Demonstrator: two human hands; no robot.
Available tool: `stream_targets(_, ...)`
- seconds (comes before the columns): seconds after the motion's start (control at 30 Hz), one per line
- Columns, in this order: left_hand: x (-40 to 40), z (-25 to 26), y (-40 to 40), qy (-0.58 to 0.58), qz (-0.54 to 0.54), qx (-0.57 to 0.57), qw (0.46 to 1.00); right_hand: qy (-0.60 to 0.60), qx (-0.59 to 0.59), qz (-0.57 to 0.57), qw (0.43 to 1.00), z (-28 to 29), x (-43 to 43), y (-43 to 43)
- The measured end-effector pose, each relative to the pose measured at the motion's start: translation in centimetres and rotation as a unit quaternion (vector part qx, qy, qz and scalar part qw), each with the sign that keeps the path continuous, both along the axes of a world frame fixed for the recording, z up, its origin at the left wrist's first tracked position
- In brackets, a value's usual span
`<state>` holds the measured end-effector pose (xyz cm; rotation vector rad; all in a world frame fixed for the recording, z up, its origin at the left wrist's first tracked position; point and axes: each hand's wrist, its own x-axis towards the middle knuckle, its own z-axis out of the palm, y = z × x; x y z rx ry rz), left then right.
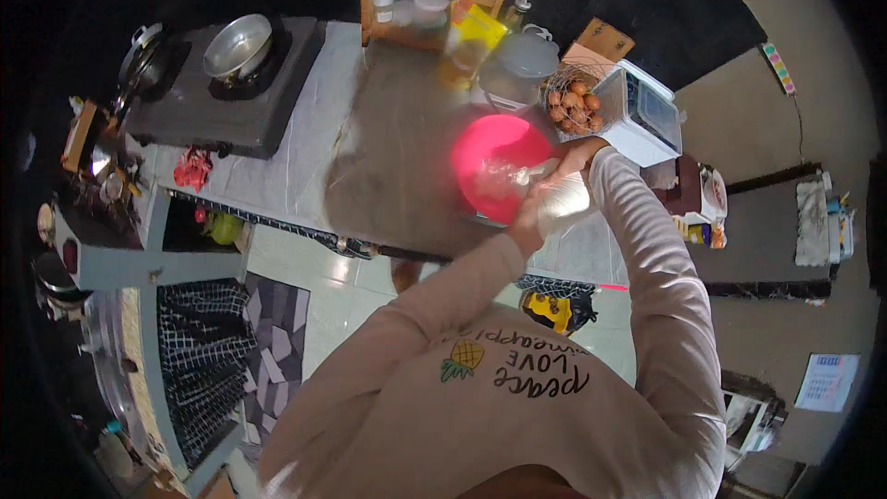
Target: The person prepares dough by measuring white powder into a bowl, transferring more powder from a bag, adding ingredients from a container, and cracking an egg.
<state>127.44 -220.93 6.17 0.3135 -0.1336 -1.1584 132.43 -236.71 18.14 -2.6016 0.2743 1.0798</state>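
Note:
A round pink bowl (493,152) stands on the counter in front of me, with white, powdery-looking matter inside. Both of my hands are around a pale, translucent bag or pouch (565,199) at the bowl's right side, its mouth tilted over the rim. My left hand (528,218) grips it from the near side. On its far side, my right hand (578,156) holds the upper part. Glare blurs the bag's opening, and what leaves it cannot be told clearly. Beneath the bowl shows the edge of a flat, light object, possibly a scale.
A wire basket of brown eggs (574,107) and a white lidded container (641,114) stand behind my right hand. Behind the bowl are a lidded tub (523,62) and a yellow packet (478,31). A metal pan (239,47) sits on the stove (208,111) at the left.

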Motion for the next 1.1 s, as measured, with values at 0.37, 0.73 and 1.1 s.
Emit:
stream_targets(0.37, -0.5, -0.5, -3.0, 0.197, 0.079, 0.011, 0.977, -0.011, -0.149, 0.227, 0.962, -3.9, 2.3, -1.6)
stream_targets(0.73, 1.5, 1.6, -2.3, 0.119, 0.139, 0.050, 0.982, 0.082, 0.128, -0.058, 0.987, 4.1, 1.9, 1.0)
stream_targets(1.1, -1.0, -0.8, -5.0, 0.198, 0.080, -0.039, 0.976, 0.012, -0.087, 0.123, 0.989, 2.7, 1.2, 1.6)
